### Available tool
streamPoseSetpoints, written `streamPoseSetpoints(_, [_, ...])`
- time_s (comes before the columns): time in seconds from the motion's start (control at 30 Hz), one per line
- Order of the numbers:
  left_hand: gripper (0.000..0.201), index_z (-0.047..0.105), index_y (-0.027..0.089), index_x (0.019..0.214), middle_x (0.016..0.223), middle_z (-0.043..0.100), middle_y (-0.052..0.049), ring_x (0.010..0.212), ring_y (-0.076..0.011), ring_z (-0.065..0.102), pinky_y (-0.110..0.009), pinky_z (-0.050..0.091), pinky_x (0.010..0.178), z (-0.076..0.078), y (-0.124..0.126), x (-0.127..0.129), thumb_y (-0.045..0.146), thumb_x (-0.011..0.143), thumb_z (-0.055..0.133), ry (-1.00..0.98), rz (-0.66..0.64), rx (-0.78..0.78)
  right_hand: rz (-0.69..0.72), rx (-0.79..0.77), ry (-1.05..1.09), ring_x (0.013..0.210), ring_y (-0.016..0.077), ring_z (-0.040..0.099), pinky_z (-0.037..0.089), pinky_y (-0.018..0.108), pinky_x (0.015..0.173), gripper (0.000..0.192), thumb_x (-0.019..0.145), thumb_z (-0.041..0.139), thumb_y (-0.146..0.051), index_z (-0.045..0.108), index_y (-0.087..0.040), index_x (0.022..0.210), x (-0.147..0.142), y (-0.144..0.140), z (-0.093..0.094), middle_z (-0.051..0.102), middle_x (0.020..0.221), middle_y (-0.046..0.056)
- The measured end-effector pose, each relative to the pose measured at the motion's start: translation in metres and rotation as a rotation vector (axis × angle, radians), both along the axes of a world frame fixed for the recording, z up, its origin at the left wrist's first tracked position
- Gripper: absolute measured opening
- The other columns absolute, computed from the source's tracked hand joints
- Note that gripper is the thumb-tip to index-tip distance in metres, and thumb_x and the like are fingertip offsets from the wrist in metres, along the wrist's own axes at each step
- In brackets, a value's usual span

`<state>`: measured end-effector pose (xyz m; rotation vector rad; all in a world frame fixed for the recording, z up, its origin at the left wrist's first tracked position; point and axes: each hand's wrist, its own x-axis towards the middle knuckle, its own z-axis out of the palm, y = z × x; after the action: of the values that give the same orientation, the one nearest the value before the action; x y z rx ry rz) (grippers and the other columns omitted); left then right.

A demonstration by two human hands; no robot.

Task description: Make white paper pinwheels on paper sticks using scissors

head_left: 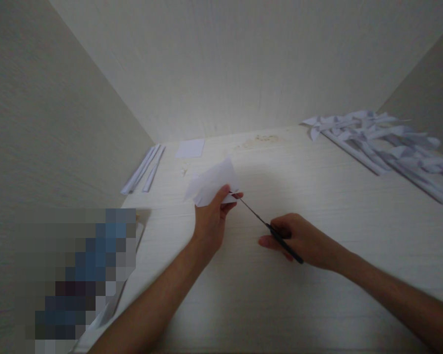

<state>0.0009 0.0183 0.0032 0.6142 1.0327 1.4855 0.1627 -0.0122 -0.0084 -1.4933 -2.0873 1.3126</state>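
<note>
Left hand pinches folded paper; right hand grips scissors, blades nearly closed at the paper's edge. Risk: fingertips close, could get nicked.

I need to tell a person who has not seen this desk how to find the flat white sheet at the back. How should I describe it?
Start from the pale wooden desk and go to its far left corner, where the walls meet. Beside the three paper strips near the left wall lies the small sheet. Unlike the folded paper in the left hand, it lies flat, rectangular and untouched.
</note>
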Motion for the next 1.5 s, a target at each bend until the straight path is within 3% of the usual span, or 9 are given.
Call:
streamPoseSetpoints(0.83, [0.013, 0.058, 0.015, 0.074, 0.069, 0.064, 0.002, 0.059, -0.0109, 0.064, -0.015, 0.047, 0.048, -0.002, -0.002, 0.001, 0.015, 0.063, 0.064, 0.037, -0.009, -0.017, -0.009, -0.011, 0.023, 0.037, 0.0077, 0.037, 0.026, 0.022, 0.039, 0.049, 0.072, 0.05, -0.056, 0.041, -0.017, 0.044, 0.001, 0.001, 0.001, 0.042, 0.037, -0.003])
streamPoseSetpoints(1.17, [0.016, 0.056, 0.015, 0.075, 0.075, 0.064, 0.001, 0.062, -0.0108, 0.064, -0.014, 0.047, 0.048, -0.006, 0.001, -0.005, 0.016, 0.062, 0.065, 0.046, 0.01, -0.015, 0.025, -0.097, 0.03, 0.037, 0.0083, 0.04, 0.03, 0.02, 0.038, 0.043, 0.069, 0.055, -0.052, 0.042, -0.017, 0.048, 0.012, 0.009, -0.001, 0.047, 0.04, -0.002])
streamPoseSetpoints(1.27, [0.016, 0.055, 0.015, 0.073, 0.073, 0.064, 0.0, 0.059, -0.0107, 0.064, -0.015, 0.046, 0.048, -0.008, 0.003, -0.009, 0.015, 0.061, 0.065, 0.042, 0.028, -0.029, 0.058, 0.033, -0.133, 0.044, 0.0108, 0.047, 0.031, 0.021, 0.041, 0.034, 0.074, 0.053, -0.045, 0.046, -0.017, 0.054, 0.028, 0.02, 0.004, 0.053, 0.049, 0.001])
streamPoseSetpoints(1.37, [0.017, 0.056, 0.014, 0.073, 0.069, 0.063, 0.001, 0.058, -0.0108, 0.064, -0.016, 0.047, 0.05, -0.008, 0.001, -0.013, 0.013, 0.059, 0.066, 0.046, 0.027, -0.061, 0.058, 0.271, -0.518, 0.05, 0.0158, 0.054, 0.033, 0.025, 0.046, 0.024, 0.081, 0.043, -0.035, 0.053, -0.017, 0.068, 0.042, 0.037, 0.008, 0.06, 0.06, 0.007])
streamPoseSetpoints(1.5, [0.014, 0.058, 0.013, 0.069, 0.065, 0.064, 0.001, 0.058, -0.0117, 0.064, -0.018, 0.047, 0.051, -0.008, -0.012, -0.018, 0.012, 0.058, 0.066, 0.113, 0.013, -0.14, 0.105, 0.378, -0.9, 0.063, 0.0258, 0.062, 0.036, 0.029, 0.049, 0.03, 0.084, 0.035, -0.031, 0.058, -0.011, 0.085, 0.046, 0.06, 0.014, 0.064, 0.072, 0.017])
